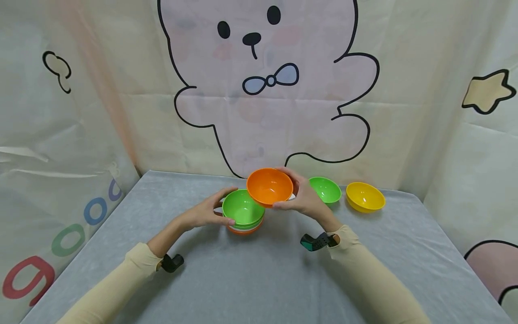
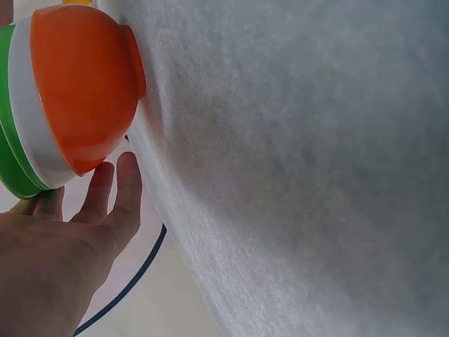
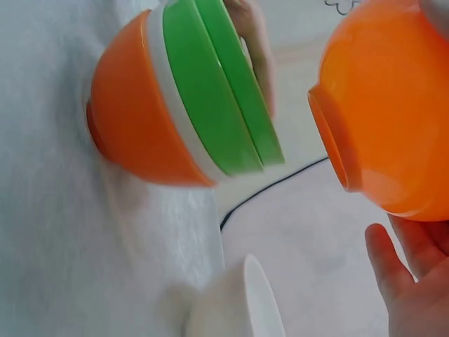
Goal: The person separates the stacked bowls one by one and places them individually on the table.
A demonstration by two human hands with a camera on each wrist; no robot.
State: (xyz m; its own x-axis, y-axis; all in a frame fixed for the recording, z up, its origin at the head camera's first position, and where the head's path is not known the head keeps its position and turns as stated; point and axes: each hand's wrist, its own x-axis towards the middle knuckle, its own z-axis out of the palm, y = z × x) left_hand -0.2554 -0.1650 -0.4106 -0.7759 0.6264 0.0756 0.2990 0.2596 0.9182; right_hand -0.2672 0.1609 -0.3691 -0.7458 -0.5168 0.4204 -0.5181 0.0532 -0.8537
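My right hand (image 1: 302,196) holds an orange bowl (image 1: 269,186) by its side, up in the air, with its open side tilted toward me. Just left of it and lower stands a stack of nested bowls: a green bowl (image 1: 242,206) on top, a second green bowl (image 3: 203,91) under it, then a white bowl (image 2: 38,116), and an orange bowl (image 3: 133,105) at the bottom on the table. My left hand (image 1: 207,210) grips the stack at its upper left, thumb at the near side and fingers behind. The raised bowl overlaps the top green bowl's rim in the head view.
Behind my right hand, mostly hidden in the head view, stands another white bowl (image 3: 228,305). Farther right on the grey cloth-covered table (image 1: 259,279) are a green bowl (image 1: 325,190) and a yellow bowl (image 1: 365,197). A printed curtain (image 1: 267,121) hangs along the table's back edge.
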